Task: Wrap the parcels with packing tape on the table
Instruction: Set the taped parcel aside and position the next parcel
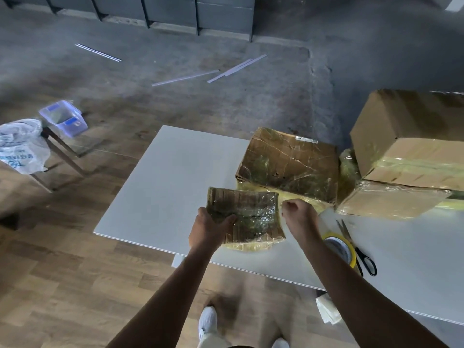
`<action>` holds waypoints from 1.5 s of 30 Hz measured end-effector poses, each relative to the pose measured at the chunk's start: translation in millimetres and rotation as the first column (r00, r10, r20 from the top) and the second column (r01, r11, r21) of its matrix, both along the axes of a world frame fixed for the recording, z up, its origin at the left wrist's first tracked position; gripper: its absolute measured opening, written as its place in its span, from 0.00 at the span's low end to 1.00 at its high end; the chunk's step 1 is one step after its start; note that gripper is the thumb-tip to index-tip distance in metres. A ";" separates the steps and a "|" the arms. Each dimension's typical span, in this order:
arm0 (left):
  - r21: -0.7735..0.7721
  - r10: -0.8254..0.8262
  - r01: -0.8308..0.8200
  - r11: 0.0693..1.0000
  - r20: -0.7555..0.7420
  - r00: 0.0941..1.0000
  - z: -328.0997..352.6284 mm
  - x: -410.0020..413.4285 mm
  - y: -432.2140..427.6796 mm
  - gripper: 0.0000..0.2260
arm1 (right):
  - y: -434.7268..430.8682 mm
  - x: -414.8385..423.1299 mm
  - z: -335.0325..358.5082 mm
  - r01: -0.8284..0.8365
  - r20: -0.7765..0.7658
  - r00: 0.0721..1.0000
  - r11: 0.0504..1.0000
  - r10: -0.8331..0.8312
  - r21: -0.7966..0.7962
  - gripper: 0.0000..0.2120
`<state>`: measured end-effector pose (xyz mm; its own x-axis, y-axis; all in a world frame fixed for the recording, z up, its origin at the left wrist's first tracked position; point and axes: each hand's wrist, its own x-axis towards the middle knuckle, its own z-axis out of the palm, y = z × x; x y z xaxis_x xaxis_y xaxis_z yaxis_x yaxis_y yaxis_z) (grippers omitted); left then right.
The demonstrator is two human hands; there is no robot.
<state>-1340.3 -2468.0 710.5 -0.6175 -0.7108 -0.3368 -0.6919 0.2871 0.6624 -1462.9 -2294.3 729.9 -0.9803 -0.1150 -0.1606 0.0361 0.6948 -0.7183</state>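
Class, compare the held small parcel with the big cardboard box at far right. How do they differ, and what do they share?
The small parcel is thin and flat; the big box is tall and bulky. The small parcel looks shiny and crinkled all over; the big box is mostly bare cardboard with one yellowish band. The left hand grips the small parcel; the big box rests on another parcel. Both are brown cardboard.

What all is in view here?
small parcel: one, brown, tape-wrapped, table's near edge
large parcel: one, brown, tape-wrapped, behind it
cardboard boxes: two, tan, stacked at right
tape roll: one, yellow, near right
scissors: one, black-handled, beside the roll
table: one, white, centre
plastic tub: one, clear, far left
bag: one, white, far left
strips: several, white, on floor
shoes: two, white, on floor
left hand: grips small parcel
right hand: curled at parcel's right edge
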 end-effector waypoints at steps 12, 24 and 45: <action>-0.036 -0.029 0.029 0.999 0.004 1.000 -1.5 1.0 0.5 0.30 | -17.3 11.8 0.9 -0.159 0.004 0.987 0.982 0.160 0.098 0.19; -0.002 -0.023 0.023 1.000 -0.025 0.999 -2.3 1.0 -1.6 0.31 | 8.3 8.1 -1.9 -0.047 0.234 0.971 0.998 0.057 -0.049 0.15; -0.232 -0.372 0.307 0.923 -0.340 0.864 37.3 13.6 2.9 0.12 | -2.9 16.2 12.6 -0.335 -0.093 0.921 0.890 0.379 0.310 0.20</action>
<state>-1326.7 -2465.1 747.8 -0.8860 -0.4586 0.0680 -0.2444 0.5867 0.7720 -1446.6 -2297.2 742.5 -0.8963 -0.4328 -0.0968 -0.3430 0.8149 -0.4673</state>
